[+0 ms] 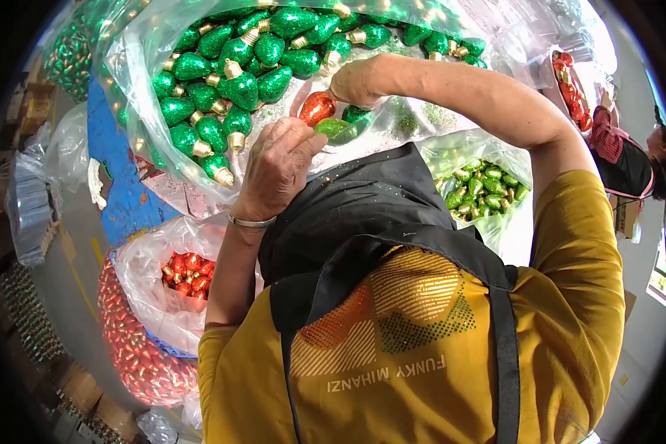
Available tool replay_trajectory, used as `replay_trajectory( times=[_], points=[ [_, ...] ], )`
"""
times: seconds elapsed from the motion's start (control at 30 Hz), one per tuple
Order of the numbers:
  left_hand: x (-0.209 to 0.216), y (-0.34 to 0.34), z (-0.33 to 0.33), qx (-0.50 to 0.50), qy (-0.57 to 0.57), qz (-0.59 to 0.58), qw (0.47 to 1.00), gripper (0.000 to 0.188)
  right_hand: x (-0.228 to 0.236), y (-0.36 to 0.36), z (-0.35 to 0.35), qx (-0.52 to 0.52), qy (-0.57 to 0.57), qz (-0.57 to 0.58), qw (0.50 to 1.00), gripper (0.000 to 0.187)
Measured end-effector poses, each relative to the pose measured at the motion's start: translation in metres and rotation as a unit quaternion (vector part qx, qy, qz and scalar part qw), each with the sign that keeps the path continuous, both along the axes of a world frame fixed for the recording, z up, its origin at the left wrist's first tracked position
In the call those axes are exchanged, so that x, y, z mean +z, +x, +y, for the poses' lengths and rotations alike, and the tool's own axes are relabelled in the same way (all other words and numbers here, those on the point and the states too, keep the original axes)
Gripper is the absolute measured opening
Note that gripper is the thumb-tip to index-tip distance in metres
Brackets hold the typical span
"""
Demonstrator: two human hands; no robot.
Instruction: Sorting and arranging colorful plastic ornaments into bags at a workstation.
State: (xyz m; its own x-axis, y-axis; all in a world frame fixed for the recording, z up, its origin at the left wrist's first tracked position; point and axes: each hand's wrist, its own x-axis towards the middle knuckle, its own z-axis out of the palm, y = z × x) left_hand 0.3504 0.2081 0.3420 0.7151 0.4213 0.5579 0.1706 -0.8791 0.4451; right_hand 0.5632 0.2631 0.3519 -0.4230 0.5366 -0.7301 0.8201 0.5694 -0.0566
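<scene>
In front of me, my left hand [283,157] is closed, its fingertips against a light green bulb ornament [334,129]; what they pinch is partly hidden. Across from it, my right hand [359,83] has curled fingers at the upper end of a red glitter bulb ornament [318,109], which appears gripped there. Clear plastic shows around these ornaments, and a darker green one [354,114] lies just beside them. Many green glitter bulb ornaments [242,90] with gold screw-style caps fill a clear plastic bag [129,63] spread over the work surface beyond my hands.
A bag of light green ornaments [485,191] is near my right elbow. Red ornaments [189,274] lie in an open plastic bag at my left, above a bulging sack of red ones [137,337]. At the far right, a person [621,152] is near more red ornaments [572,92].
</scene>
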Motion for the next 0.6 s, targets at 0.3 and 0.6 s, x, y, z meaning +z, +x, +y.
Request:
replay_trajectory(
  times=[0.3,0.6],
  points=[
    [0.006,0.002,0.009,-0.024,-0.017,0.029,0.999,0.018,0.037,0.003,-0.006,-0.060,-0.056,0.041,0.996,0.023],
    [0.005,0.006,0.013,-0.026,-0.008,0.021,0.999,0.018,0.010,0.007,-0.009,-0.133,-0.118,0.058,0.982,0.029]
  ],
)
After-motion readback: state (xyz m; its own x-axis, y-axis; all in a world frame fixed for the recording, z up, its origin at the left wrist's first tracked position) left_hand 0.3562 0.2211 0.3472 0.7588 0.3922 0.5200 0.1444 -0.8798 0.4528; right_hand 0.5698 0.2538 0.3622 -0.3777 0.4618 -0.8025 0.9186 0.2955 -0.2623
